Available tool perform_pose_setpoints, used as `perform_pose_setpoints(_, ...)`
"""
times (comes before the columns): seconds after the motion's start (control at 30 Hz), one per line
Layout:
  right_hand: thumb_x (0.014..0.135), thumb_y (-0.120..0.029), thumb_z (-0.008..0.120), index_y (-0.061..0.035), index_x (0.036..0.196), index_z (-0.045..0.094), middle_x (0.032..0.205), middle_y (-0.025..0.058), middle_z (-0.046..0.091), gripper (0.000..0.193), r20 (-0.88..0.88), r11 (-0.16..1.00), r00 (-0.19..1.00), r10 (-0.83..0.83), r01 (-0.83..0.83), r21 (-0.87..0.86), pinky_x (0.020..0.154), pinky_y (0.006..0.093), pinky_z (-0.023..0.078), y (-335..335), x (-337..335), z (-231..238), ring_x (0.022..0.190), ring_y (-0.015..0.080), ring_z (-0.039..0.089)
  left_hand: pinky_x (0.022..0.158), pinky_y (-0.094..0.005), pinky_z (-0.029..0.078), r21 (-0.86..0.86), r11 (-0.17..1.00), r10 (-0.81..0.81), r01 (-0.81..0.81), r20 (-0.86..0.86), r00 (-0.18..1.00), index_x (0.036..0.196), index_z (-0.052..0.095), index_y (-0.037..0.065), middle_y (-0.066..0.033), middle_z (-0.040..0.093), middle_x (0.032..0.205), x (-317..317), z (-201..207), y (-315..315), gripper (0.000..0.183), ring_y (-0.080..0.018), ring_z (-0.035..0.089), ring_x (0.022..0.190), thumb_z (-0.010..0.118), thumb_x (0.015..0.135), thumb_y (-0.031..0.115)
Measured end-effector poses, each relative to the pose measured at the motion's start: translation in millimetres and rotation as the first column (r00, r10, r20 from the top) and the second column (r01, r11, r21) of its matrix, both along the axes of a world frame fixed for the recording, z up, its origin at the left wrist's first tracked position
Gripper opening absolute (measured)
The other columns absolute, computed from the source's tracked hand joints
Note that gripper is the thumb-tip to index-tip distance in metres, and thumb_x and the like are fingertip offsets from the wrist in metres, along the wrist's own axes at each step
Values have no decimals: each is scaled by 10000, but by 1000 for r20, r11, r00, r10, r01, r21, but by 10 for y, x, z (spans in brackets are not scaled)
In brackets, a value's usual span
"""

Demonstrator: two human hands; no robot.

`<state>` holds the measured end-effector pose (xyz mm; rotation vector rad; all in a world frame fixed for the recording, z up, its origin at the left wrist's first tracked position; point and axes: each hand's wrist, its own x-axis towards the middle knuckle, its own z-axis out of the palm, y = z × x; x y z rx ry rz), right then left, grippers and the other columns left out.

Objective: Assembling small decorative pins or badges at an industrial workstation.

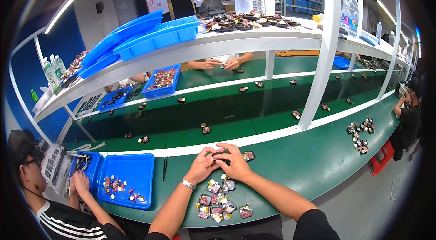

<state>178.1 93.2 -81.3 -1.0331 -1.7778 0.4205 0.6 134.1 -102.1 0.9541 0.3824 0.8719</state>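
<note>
Both hands are together over the bench (pixel 290 165): left hand (pixel 203 166) and right hand (pixel 234 164) have fingertips closed in on a small dark part (pixel 220 153), mostly covered by the fingers, so I can't tell its shape or which hand has the firmer grip. It's up near the bench's far edge, just short of the white rail (pixel 254 141). Watch (pixel 188 184) on the left wrist. One unit (pixel 248 155) lies just beyond the right hand. Loose pile (pixel 217 199) of similar units, clear with red and yellow-white bits, sits between the forearms; a single one (pixel 245 211) is off to its right. Tweezers (pixel 165 168) lie left of the hands, near the blue tray (pixel 141 162), which has small red and white pieces scattered in it. Left of that, a co-worker's hands (pixel 79 183) are at a second tray (pixel 94 162) with black parts; can't make out what they hold. Past the rail, more units (pixel 205 129) are spaced out along the green strip (pixel 245 124). Across it, another person's hands (pixel 222 62) hold something small and dark. Further right on the bench: another cluster (pixel 361 134), red stool (pixel 384 158) beside it.
</note>
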Motion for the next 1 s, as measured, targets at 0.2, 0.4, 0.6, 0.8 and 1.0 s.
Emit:
perform_pose_setpoints(0.2,771,-72,712,-85,930,733,1261,108,575,160,-28,996,999,-46,48,74,961,386,451,-41,-25,40,1183,302,502,1045,-465,424,24,998,-54,52,100,994,1156,443,91,-162,468,1391,6,-10,1,209,-274,528,1209,530,966,85)
perform_pose_setpoints(0.4,754,-53,705,-78,939,733,1252,108,579,189,-80,993,996,-25,34,109,979,387,443,-63,-11,112,1197,306,494,1036,-473,422,24,999,-46,43,115,992,1127,475,126,-128,487,1378,33,30,-16,213,-261,523,1206,580,943,103)
perform_pose_setpoints(0.6,753,-51,704,-91,927,740,1261,97,581,182,-48,991,998,-50,56,119,966,379,452,-55,-5,45,1180,297,507,1052,-497,401,-1,999,-39,40,114,993,1121,485,129,-130,480,1394,13,-39,-3,219,-295,525,1207,596,933,107)
perform_pose_setpoints(0.8,753,-52,704,-90,919,743,1235,89,601,175,-91,995,994,-58,65,81,910,366,482,-27,-50,22,1151,279,525,1046,-479,418,7,998,-56,56,160,986,1150,471,110,-148,466,1406,-5,-42,12,212,-273,531,1206,551,955,84)
perform_pose_setpoints(1.0,761,-61,698,-92,952,730,1286,100,568,197,-103,999,994,-35,38,31,953,381,457,-13,-25,19,1179,296,508,1021,-431,448,53,998,28,-33,104,994,1130,462,80,-157,462,1406,77,-15,1,190,-264,526,1208,552,964,102)
